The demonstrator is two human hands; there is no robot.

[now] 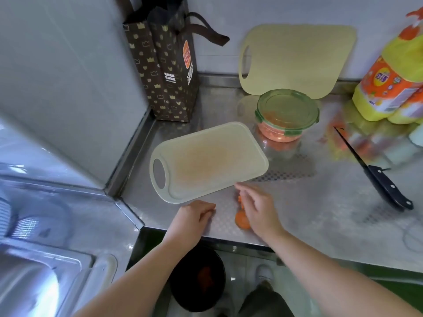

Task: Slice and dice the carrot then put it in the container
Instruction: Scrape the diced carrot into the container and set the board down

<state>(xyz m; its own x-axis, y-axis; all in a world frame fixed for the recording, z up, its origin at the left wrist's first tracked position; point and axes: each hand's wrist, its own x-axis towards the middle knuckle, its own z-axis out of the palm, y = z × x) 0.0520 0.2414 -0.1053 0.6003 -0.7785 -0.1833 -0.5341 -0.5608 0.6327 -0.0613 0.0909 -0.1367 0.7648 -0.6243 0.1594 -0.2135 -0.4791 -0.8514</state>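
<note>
**Two scraps left; the diced carrot looks boxed up**

The patterned stainless-steel counter (309,202) carries everything. On it lies a pale cream plastic cutting board with an oval handle hole (206,161). The board is bare apart from an orange stain across its middle, so I judge the cutting finished.

Just beyond the board's far right corner stands the round clear glass container with the green clip-on lid (287,115). The lid is on, and orange diced carrot (274,133) shows through the wall. The main part of the task therefore seems done.

The black-handled kitchen knife (375,172) lies flat on the counter, well apart from both hands, with nobody holding it.

The left hand (196,213) rests by the board's near edge, curled into a loose fist with nothing visible in it. The right hand (257,207) hangs over the counter's front edge, fingers reaching left and down. I cannot tell whether it pinches anything.

Beneath those fingers sits a round orange carrot end (242,221), and just above it a smaller orange shred (239,199). Both lie on the counter near the edge, outside the container.

What remains, by my reading, is to clear these trimmings, and perhaps to wipe the board.
</note>
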